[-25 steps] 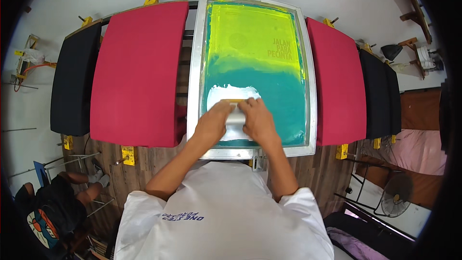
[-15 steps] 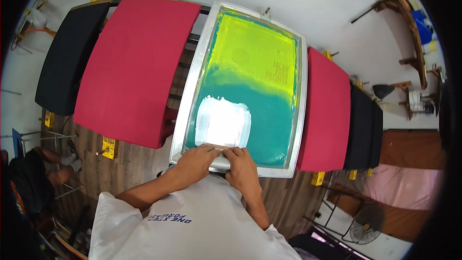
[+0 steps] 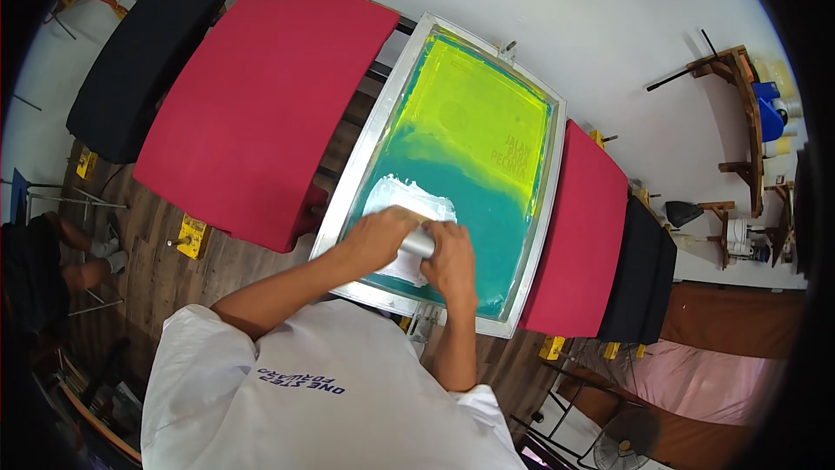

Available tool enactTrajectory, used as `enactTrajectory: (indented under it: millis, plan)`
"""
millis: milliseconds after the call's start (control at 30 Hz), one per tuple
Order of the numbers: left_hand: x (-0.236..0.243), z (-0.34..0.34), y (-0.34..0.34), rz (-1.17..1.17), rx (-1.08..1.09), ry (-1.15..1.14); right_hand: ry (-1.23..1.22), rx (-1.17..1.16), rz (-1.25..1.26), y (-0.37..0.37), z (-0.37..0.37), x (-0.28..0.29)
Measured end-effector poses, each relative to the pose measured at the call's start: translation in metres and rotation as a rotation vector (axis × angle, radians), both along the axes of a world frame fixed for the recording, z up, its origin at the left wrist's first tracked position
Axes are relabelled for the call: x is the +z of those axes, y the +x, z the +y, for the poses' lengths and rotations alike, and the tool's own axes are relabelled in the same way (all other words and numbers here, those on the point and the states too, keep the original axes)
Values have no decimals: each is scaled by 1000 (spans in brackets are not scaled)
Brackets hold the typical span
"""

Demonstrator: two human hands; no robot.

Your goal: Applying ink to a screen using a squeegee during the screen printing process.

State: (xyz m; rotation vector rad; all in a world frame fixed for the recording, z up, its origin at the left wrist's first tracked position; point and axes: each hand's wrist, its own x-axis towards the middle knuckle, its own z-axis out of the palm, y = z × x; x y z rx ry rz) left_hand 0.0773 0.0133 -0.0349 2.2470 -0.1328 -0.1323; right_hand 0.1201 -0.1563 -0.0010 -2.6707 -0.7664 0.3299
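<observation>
A screen-printing frame [image 3: 344, 200] with a silver metal rim lies in front of me, its mesh yellow-green at the far end and teal [image 3: 487, 244] nearer. White ink [image 3: 409, 196] covers a patch of the near half. Both hands grip a squeegee [image 3: 419, 243] with a grey handle, which stands on that patch. My left hand [image 3: 383, 238] is closed round its left side. My right hand [image 3: 452, 263] is wrapped round the right side. The squeegee's blade is hidden beneath my hands.
Red fabric-covered boards [image 3: 270, 113] flank the frame on both sides, with black boards [image 3: 156, 61] beyond. Yellow clamps [image 3: 192, 236] hold them along a rail. A person's legs [image 3: 87, 261] are at the lower left. A fan [image 3: 628, 442] stands lower right.
My hands and the squeegee have moved away from the near rim, farther up over the white ink. The whole view has tilted slightly.
</observation>
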Motion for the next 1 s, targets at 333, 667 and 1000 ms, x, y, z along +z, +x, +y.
enactTrajectory:
  millis: [333, 667, 1000]
  plan:
    - [12, -5, -58, 103, -154, 38, 35, -4, 159, -60, -13, 25]
    - [-7, 2, -1, -293, 21, 21, 54, -55, -54, -2, 4, -5]
    - [16, -2, -69, 155, -157, 72, 36, -6, 120, -64, -8, 14]
